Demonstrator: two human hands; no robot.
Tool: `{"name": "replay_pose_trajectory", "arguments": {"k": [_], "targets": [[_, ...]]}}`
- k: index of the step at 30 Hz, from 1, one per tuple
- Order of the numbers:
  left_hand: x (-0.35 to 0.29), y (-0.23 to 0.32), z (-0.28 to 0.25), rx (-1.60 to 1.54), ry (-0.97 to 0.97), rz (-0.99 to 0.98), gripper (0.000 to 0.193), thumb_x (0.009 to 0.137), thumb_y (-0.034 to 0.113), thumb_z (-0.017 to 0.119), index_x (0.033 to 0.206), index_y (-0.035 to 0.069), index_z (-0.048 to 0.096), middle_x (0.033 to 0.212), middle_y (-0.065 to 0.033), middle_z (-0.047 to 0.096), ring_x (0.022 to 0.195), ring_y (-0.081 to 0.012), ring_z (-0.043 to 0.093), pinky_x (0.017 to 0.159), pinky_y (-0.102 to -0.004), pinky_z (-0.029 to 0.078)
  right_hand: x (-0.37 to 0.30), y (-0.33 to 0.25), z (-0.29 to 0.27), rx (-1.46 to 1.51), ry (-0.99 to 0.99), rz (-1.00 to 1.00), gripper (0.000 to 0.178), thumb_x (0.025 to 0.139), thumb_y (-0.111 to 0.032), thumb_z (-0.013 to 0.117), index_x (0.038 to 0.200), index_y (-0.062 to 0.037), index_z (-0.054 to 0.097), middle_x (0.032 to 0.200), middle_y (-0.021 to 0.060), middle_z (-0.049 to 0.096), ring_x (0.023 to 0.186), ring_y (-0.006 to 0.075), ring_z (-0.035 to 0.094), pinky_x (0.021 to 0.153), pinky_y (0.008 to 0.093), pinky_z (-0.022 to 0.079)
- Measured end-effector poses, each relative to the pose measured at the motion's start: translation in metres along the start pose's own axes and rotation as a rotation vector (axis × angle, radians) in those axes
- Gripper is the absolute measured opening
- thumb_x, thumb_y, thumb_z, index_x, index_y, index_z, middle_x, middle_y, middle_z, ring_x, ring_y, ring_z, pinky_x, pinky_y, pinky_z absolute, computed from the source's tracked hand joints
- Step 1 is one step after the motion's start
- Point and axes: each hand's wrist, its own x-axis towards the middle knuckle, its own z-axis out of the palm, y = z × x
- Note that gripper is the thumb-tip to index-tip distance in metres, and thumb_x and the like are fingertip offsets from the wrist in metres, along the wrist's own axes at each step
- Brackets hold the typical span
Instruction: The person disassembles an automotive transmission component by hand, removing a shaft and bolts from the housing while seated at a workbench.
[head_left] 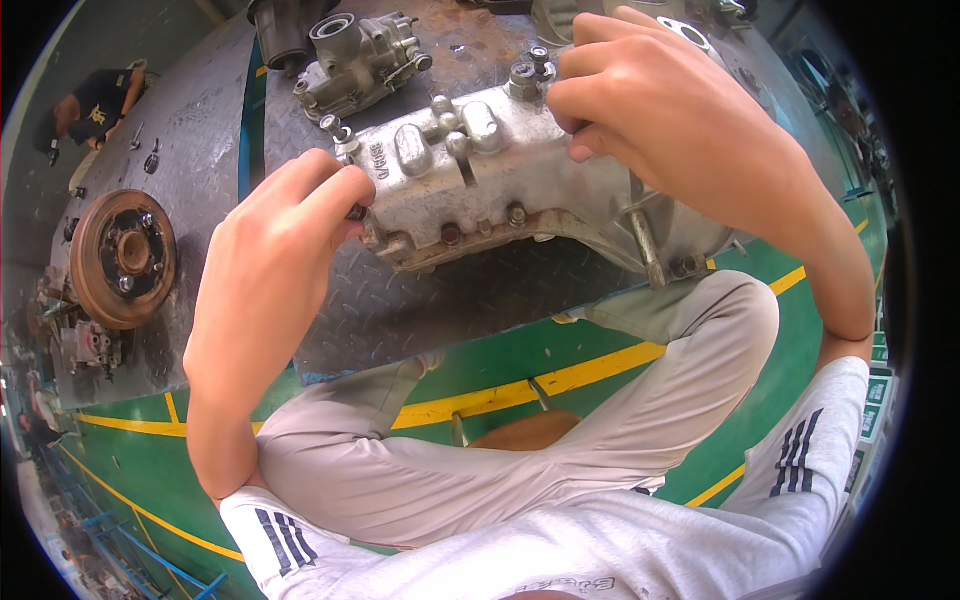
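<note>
A silvery cast-metal gearbox housing [545,165] lies on the steel-topped workbench in front of me. At its left end, my left hand [285,235] is closed, thumb and fingers pinching a small dark bolt [357,212] at the housing's corner. My right hand [650,105] reaches over the housing's right part with curled fingers; whatever they grip is hidden behind them. Bolts [523,82] stand up along the far edge, just left of my right fingers. Another bolt [338,130] stands at the far left corner. A metal rod [645,240] sticks out toward me at the right.
Beyond the housing sits a smaller cast-metal assembly [360,62]. A rusty round drum [122,258] rests on the bench [200,120] at the left, with loose small parts around it. Another person [98,105] is at the far left. Yellow lines [480,400] cross the green floor.
</note>
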Motion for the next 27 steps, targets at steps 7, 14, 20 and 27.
{"name": "replay_pose_trajectory", "arguments": {"k": [7, 14, 20, 27], "targets": [[0.000, 0.001, 0.011, 0.089, 0.032, -0.045, 0.020, 0.085, 0.012, 0.076, 0.095, 0.004, 0.060, 0.084, -0.0112, 0.065, 0.078, -0.0349, 0.066, 0.067, -0.0435, 0.051, 0.000, 0.002, -0.017, 0.041, -0.004, -0.018, 0.018, 0.092, -0.020, 0.070, 0.100, -0.0037, 0.069, 0.100, 0.0102, 0.066, 0.101, 0.0284, 0.057, 0.092, 0.0424, 0.045], [-0.004, 0.002, 0.002, 0.066, 0.039, 0.054, 0.026, 0.084, 0.007, 0.075, 0.106, 0.004, 0.062, 0.108, -0.0124, 0.065, 0.091, -0.0364, 0.066, 0.071, -0.0446, 0.053, 0.002, 0.016, 0.016, 0.106, 0.239, -0.186, 0.014, 0.077, -0.004, 0.073, 0.083, -0.0035, 0.061, 0.091, 0.0084, 0.058, 0.097, 0.0320, 0.054, 0.086, 0.0441, 0.044], [-0.002, -0.004, 0.010, -0.003, 0.048, -0.009, 0.024, 0.089, 0.015, 0.075, 0.097, 0.002, 0.056, 0.094, -0.0155, 0.060, 0.084, -0.0378, 0.063, 0.072, -0.0472, 0.051, -0.002, 0.002, 0.008, 0.095, 0.218, -0.007, 0.018, 0.073, 0.003, 0.074, 0.083, -0.0038, 0.061, 0.093, 0.0085, 0.057, 0.099, 0.0308, 0.054, 0.088, 0.0427, 0.044], [-0.008, -0.014, 0.004, 0.020, 0.101, 0.071, 0.027, 0.090, 0.023, 0.076, 0.095, 0.003, 0.057, 0.087, -0.0125, 0.061, 0.081, -0.0351, 0.065, 0.070, -0.0437, 0.052, 0.002, -0.007, 0.005, 0.134, 0.307, -0.062, 0.020, 0.071, -0.002, 0.078, 0.082, -0.0026, 0.062, 0.090, 0.0082, 0.059, 0.096, 0.0311, 0.054, 0.085, 0.0429, 0.044]]}}
